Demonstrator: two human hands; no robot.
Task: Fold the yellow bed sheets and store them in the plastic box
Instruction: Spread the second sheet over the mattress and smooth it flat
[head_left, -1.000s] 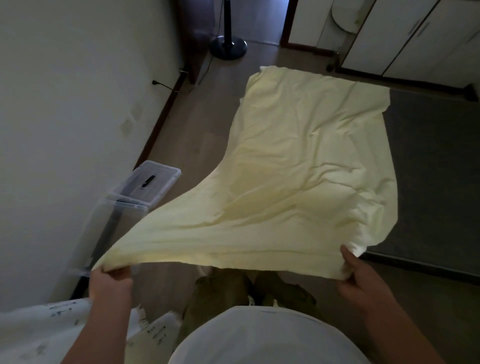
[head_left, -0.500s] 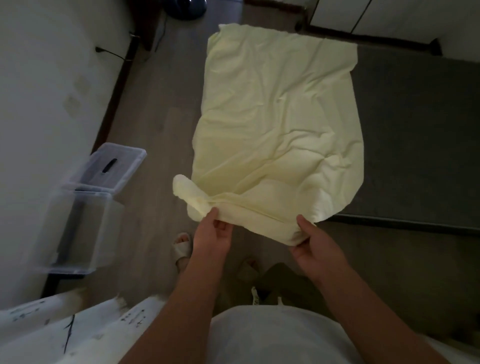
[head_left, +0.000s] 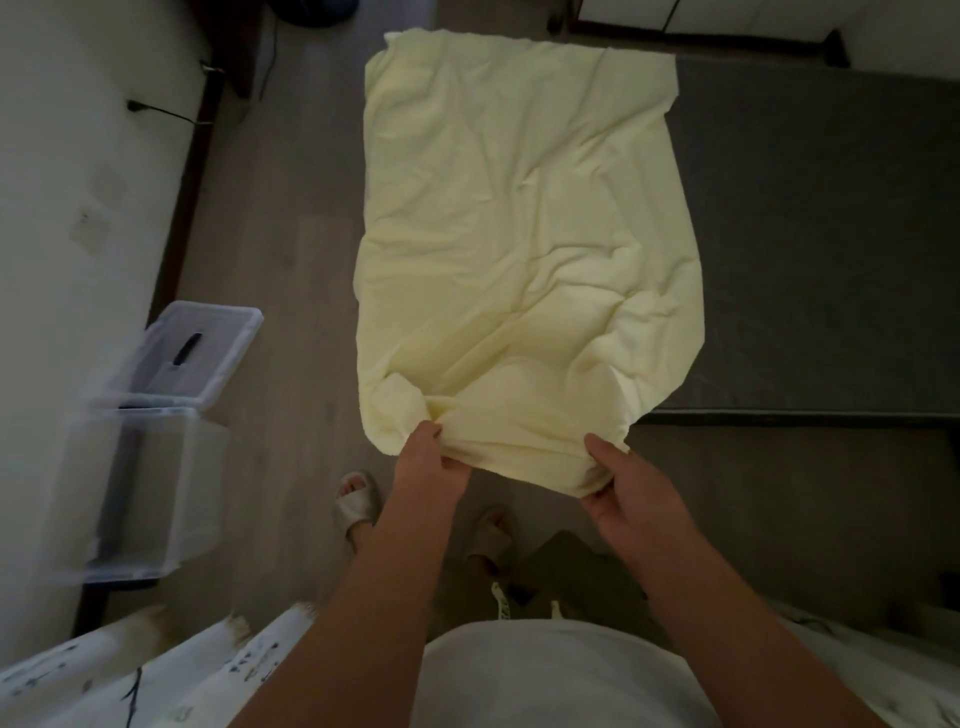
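Now both hands grip the near edge of the pale yellow cotton bed sheet (head_left: 524, 223), which lies crumpled and spread over the left part of a dark grey mattress (head_left: 821, 234), its near end lifted off the surface and overhanging the wooden floor (head_left: 291, 260). On that edge the left hand (head_left: 431, 467) pinches a bunched fold of the cloth between thumb and fingers, and a small flap of fabric sticks out just to its left. Near it, the right hand (head_left: 631, 496) holds the lower right corner, thumb on top and fingers curled beneath the cloth. Well apart to the left, against the white wall, stands the clear plastic storage box (head_left: 150, 483), with its translucent lid (head_left: 200, 353) propped behind it. Two feet in light slippers (head_left: 356, 506) stand on the floor below the hands.
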